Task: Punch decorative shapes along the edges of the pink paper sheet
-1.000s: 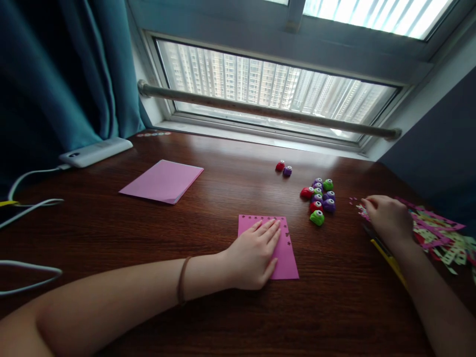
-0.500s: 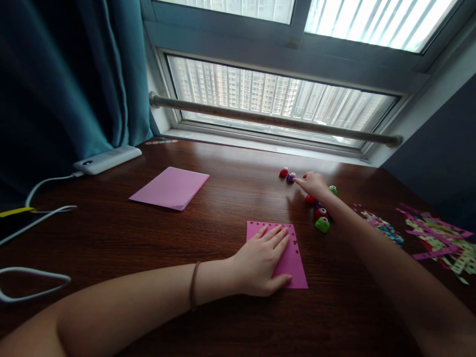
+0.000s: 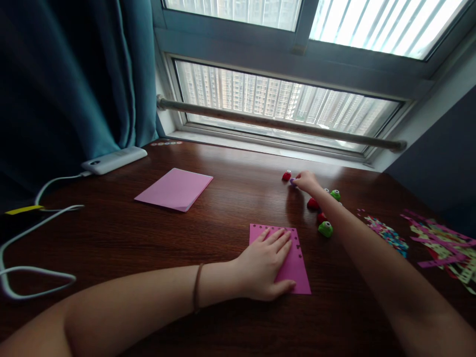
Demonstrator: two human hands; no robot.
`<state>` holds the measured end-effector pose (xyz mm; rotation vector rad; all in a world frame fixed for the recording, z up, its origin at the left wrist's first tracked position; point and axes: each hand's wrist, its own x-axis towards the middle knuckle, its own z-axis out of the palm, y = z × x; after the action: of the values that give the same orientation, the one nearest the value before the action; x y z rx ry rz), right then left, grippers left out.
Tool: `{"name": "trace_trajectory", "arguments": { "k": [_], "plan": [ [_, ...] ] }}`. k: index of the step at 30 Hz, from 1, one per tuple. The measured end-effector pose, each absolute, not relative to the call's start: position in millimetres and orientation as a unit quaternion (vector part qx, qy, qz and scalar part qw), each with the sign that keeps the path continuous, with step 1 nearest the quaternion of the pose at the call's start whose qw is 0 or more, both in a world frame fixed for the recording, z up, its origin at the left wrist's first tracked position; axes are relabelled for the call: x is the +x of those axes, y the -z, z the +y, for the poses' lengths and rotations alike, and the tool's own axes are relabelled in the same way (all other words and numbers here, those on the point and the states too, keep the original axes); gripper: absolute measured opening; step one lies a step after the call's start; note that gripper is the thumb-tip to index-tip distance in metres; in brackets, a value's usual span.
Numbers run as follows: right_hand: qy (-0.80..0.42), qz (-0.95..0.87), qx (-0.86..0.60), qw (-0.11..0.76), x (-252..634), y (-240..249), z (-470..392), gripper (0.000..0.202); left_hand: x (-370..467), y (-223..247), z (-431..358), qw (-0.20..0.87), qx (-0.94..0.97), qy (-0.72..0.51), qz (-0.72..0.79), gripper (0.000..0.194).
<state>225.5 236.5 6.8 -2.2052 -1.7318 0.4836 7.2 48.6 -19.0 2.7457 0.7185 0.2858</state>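
Observation:
My left hand (image 3: 265, 265) lies flat, fingers stretched, on a bright pink sheet of paper (image 3: 296, 273). Small star and other shapes are punched along the sheet's top and right edges. Farther off to the right, my right hand (image 3: 307, 182) has its fingertips closed on a small purple craft punch (image 3: 292, 182), mostly hidden by the fingers. Just left of it stands a red craft punch (image 3: 286, 175). Below my right forearm's near side are a green punch (image 3: 326, 229) and two red ones, partly covered; another green punch (image 3: 335, 195) sits beyond the wrist.
A stack of lighter pink paper (image 3: 174, 189) lies at the left. Behind it are a white power bank (image 3: 114, 160) and a white cable (image 3: 40, 270). Punched confetti (image 3: 388, 235) and paper strips (image 3: 446, 243) lie at the right. A window with a rail (image 3: 275, 124) bounds the back.
My right hand has gone from pointing at the purple craft punch to closing its fingers on it. My left hand stays flat on the pink sheet; the view has shifted slightly.

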Motion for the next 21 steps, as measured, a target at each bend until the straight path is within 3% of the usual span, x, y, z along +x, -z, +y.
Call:
{"name": "trace_trajectory", "arguments": {
  "k": [4, 10, 12, 21],
  "plan": [
    [-0.253, -0.628, -0.698, 0.234, 224.5, -17.0, 202.2, 0.023, 7.3, 17.8, 48.3, 0.143, 0.953, -0.101, 0.247, 0.078],
    [-0.387, -0.648, -0.557, 0.345, 217.3, -28.1, 112.4, 0.049, 7.5, 16.2, 48.4, 0.149, 0.954, -0.104, 0.240, 0.085],
    [-0.499, -0.613, -0.467, 0.396, 220.2, -25.1, 85.4, 0.052, 7.5, 15.8, 48.4, 0.151, 0.953, -0.107, 0.239, 0.087],
    [-0.640, -0.454, -0.470, 0.405, 252.0, -2.0, 30.5, 0.032, 7.8, 16.5, 48.9, 0.147, 0.955, -0.088, 0.241, 0.086]
  ]
}}
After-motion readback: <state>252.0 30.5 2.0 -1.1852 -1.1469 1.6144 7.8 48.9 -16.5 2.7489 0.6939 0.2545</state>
